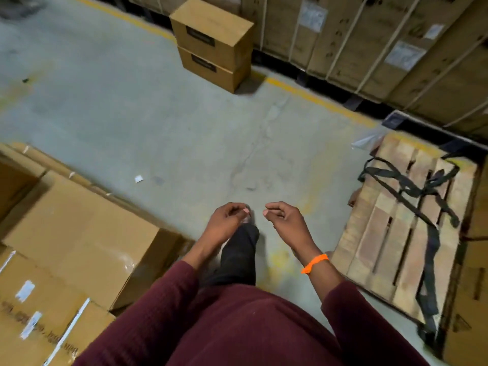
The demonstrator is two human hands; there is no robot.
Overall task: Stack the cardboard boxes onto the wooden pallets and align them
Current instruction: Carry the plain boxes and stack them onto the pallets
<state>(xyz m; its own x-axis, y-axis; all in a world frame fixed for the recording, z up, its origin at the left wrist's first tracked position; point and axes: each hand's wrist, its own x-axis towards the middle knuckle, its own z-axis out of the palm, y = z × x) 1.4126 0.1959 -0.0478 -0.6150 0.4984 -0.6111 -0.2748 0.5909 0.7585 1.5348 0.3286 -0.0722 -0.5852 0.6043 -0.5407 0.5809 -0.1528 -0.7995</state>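
Two cardboard boxes (211, 43) stand stacked one on the other on the concrete floor ahead, by a yellow line. A wooden pallet (390, 228) lies at the right with a black strap (412, 188) draped over its slats. My left hand (227, 220) and my right hand (287, 220) hang in front of me over the floor, fingers loosely curled, holding nothing. An orange band circles my right wrist. Neither hand touches a box or the pallet.
Large flat cardboard boxes (74, 233) lie at my left. Tall strapped cartons (369, 43) line the back right on dark pallets. A carton edge (470, 313) stands at the far right. My dark trouser leg (240, 254) steps forward on open concrete floor (132, 101).
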